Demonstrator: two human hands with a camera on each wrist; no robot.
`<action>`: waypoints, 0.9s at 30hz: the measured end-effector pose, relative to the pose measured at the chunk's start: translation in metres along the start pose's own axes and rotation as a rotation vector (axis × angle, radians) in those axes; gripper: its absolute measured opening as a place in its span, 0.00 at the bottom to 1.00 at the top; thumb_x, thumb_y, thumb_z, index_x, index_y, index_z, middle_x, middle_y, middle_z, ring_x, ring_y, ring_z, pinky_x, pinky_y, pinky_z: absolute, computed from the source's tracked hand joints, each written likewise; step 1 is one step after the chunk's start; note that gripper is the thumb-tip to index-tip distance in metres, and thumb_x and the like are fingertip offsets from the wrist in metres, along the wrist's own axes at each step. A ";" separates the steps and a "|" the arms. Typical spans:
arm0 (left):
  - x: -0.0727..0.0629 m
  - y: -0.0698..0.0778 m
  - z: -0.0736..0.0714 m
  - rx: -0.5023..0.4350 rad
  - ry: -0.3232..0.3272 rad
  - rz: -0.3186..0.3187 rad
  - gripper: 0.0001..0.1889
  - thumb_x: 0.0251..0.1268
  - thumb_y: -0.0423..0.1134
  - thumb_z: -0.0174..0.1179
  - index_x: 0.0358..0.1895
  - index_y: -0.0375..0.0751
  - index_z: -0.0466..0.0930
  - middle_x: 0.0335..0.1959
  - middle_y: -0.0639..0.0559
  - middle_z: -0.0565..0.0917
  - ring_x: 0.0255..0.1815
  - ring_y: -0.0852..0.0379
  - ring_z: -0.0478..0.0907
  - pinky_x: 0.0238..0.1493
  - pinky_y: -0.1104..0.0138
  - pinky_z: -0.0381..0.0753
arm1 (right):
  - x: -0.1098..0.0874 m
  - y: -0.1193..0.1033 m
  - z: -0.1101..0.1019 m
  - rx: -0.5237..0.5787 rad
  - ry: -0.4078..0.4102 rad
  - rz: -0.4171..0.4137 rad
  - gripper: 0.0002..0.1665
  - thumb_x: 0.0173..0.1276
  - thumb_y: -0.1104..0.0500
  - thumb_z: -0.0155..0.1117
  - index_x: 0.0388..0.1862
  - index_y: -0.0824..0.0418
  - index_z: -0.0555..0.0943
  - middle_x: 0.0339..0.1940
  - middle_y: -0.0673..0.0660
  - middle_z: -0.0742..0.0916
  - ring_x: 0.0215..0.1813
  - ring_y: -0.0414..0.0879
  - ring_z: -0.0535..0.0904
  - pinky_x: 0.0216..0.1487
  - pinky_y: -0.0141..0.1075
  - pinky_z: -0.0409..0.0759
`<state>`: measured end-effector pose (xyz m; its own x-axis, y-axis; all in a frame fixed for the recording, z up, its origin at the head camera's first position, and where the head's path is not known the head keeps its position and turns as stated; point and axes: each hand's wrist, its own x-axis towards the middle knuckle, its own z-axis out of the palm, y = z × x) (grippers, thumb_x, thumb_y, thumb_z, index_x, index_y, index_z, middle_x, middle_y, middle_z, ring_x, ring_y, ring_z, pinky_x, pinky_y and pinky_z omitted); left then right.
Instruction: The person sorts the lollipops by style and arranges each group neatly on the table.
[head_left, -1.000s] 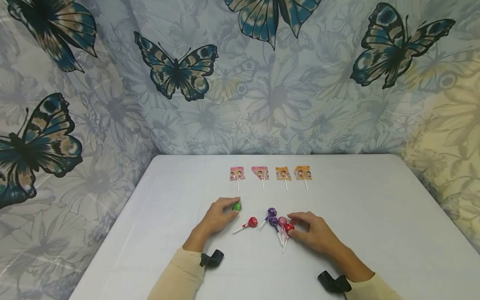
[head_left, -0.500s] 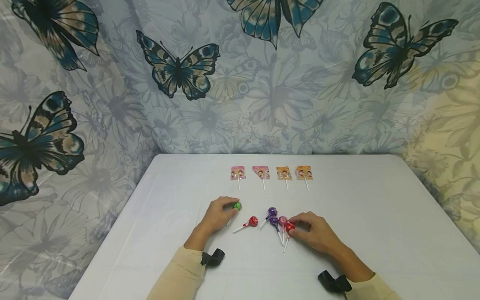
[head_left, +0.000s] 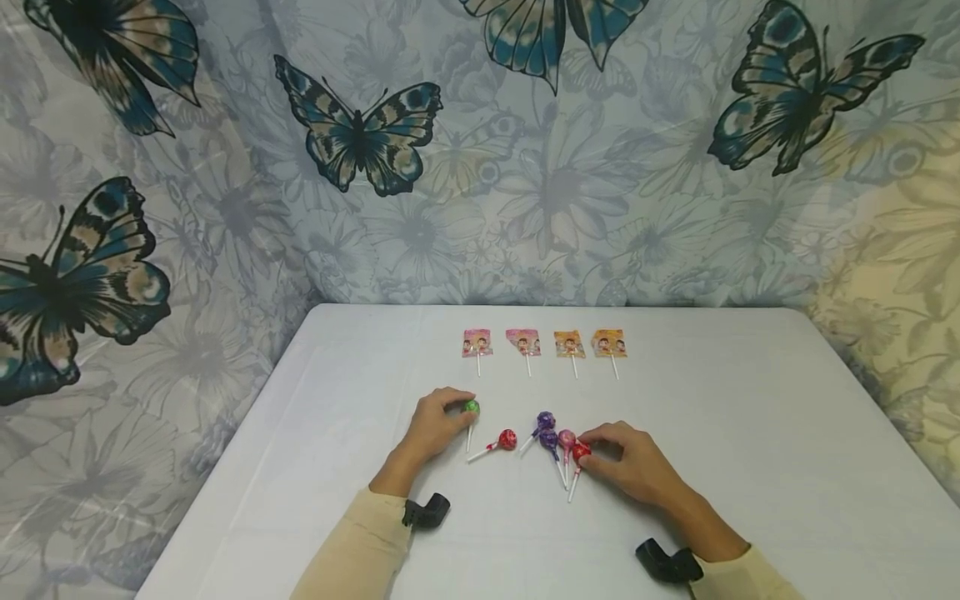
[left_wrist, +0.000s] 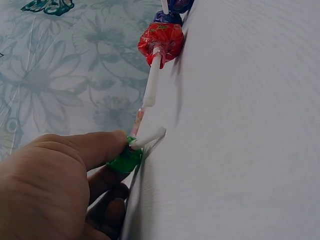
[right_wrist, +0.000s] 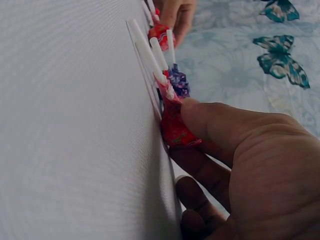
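Observation:
Thumb and fingers of my left hand (head_left: 435, 422) pinch the green-wrapped head of a lollipop (head_left: 472, 407), whose white stick points back toward me. A red lollipop (head_left: 507, 439) lies just right of it, stick to the lower left. My right hand (head_left: 628, 458) pinches another red lollipop (right_wrist: 179, 125) by its wrapped head, low at the white surface. Against that one lies a pink lollipop (head_left: 567, 438), then two purple lollipops (head_left: 549, 439), their heads close together. In the left wrist view, the green wrapper (left_wrist: 125, 161) is partly covered by the thumb and fingers.
Farther back, a row of flat-packet lollipops stretches across the white table (head_left: 360, 358): two pink packets (head_left: 477, 342) at left and two orange packets (head_left: 609, 342) at right, sticks toward me. Behind the table hangs a butterfly-patterned cloth (head_left: 555, 192).
My left hand has turned the green lollipop, so its stick, hidden a second ago, now shows pointing toward me. The right hand keeps its hold on the red lollipop.

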<state>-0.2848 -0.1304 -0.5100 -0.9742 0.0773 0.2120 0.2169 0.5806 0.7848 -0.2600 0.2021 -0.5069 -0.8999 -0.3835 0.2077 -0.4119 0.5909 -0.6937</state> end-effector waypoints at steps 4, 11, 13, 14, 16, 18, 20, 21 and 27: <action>0.005 0.001 0.000 -0.019 0.025 -0.021 0.14 0.55 0.33 0.70 0.47 0.40 0.85 0.44 0.50 0.83 0.47 0.50 0.78 0.50 0.57 0.76 | 0.000 0.001 -0.001 0.006 0.007 0.000 0.13 0.57 0.55 0.75 0.43 0.50 0.86 0.41 0.45 0.84 0.48 0.48 0.79 0.50 0.50 0.75; 0.018 0.004 -0.002 -0.060 0.078 -0.014 0.14 0.56 0.34 0.70 0.47 0.38 0.85 0.44 0.48 0.84 0.46 0.49 0.79 0.45 0.57 0.78 | 0.000 0.003 -0.003 0.003 0.014 -0.010 0.13 0.57 0.56 0.75 0.43 0.51 0.86 0.41 0.45 0.84 0.47 0.47 0.79 0.49 0.50 0.75; 0.023 0.006 -0.002 -0.066 0.094 -0.032 0.14 0.57 0.34 0.70 0.47 0.39 0.85 0.44 0.48 0.84 0.47 0.49 0.78 0.45 0.56 0.77 | 0.001 0.004 -0.004 0.010 0.014 -0.006 0.13 0.57 0.56 0.75 0.42 0.51 0.86 0.41 0.46 0.84 0.47 0.48 0.79 0.49 0.51 0.75; 0.025 0.005 -0.001 -0.065 0.099 -0.044 0.14 0.57 0.35 0.69 0.48 0.39 0.85 0.44 0.49 0.83 0.47 0.49 0.77 0.45 0.56 0.77 | 0.001 0.004 -0.004 0.013 0.011 -0.002 0.13 0.57 0.56 0.75 0.43 0.51 0.86 0.41 0.46 0.84 0.47 0.48 0.79 0.50 0.51 0.75; 0.030 0.004 0.000 -0.067 0.104 -0.061 0.14 0.58 0.36 0.69 0.48 0.39 0.85 0.44 0.50 0.83 0.48 0.50 0.76 0.45 0.57 0.76 | 0.001 0.004 -0.003 0.020 0.007 0.006 0.13 0.57 0.56 0.75 0.43 0.51 0.86 0.41 0.46 0.84 0.48 0.49 0.79 0.50 0.52 0.74; 0.032 0.004 0.001 -0.074 0.105 -0.081 0.14 0.59 0.36 0.68 0.48 0.39 0.85 0.44 0.51 0.83 0.46 0.51 0.75 0.44 0.58 0.74 | 0.000 0.004 -0.002 0.028 0.001 0.011 0.13 0.57 0.56 0.75 0.43 0.51 0.86 0.41 0.45 0.84 0.49 0.49 0.79 0.51 0.52 0.74; 0.035 0.003 0.002 -0.081 0.107 -0.100 0.14 0.58 0.36 0.68 0.48 0.39 0.86 0.43 0.52 0.84 0.44 0.51 0.74 0.42 0.58 0.73 | 0.000 0.004 -0.001 0.035 -0.002 0.014 0.13 0.57 0.57 0.75 0.43 0.51 0.86 0.41 0.45 0.84 0.49 0.49 0.79 0.52 0.52 0.74; 0.036 0.003 0.002 -0.084 0.110 -0.107 0.14 0.58 0.36 0.68 0.48 0.39 0.86 0.43 0.52 0.84 0.44 0.51 0.74 0.42 0.59 0.73 | 0.000 0.003 -0.001 0.037 -0.002 0.015 0.13 0.57 0.57 0.75 0.43 0.52 0.86 0.41 0.45 0.84 0.49 0.49 0.79 0.52 0.52 0.74; 0.039 -0.003 0.002 -0.073 0.139 -0.144 0.13 0.57 0.36 0.69 0.47 0.42 0.87 0.43 0.52 0.84 0.43 0.52 0.73 0.46 0.58 0.72 | 0.000 -0.001 -0.001 0.037 -0.004 0.025 0.13 0.57 0.57 0.75 0.43 0.52 0.86 0.42 0.45 0.84 0.50 0.49 0.79 0.53 0.52 0.73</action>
<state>-0.3231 -0.1273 -0.5049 -0.9785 -0.1178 0.1692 0.0851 0.5165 0.8521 -0.2594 0.2023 -0.5057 -0.9094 -0.3713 0.1872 -0.3833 0.5740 -0.7236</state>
